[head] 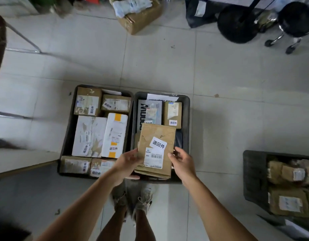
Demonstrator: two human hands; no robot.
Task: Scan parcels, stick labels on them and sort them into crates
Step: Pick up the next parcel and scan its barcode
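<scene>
Cardboard parcel (pixel 157 150) — stiff, probably light — left hand (pixel 127 162) grips its side edge, right hand (pixel 180 162) loose-fingered just beside it.

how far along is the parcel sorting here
Done: the left crate looks full of labelled parcels. In hand: left hand grips a labelled brown parcel over the part-filled right crate; right hand open beside it. Left: another crate of parcels.

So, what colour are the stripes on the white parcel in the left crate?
Orange-yellow stripes on the white parcel, clearest in the head view.
</scene>
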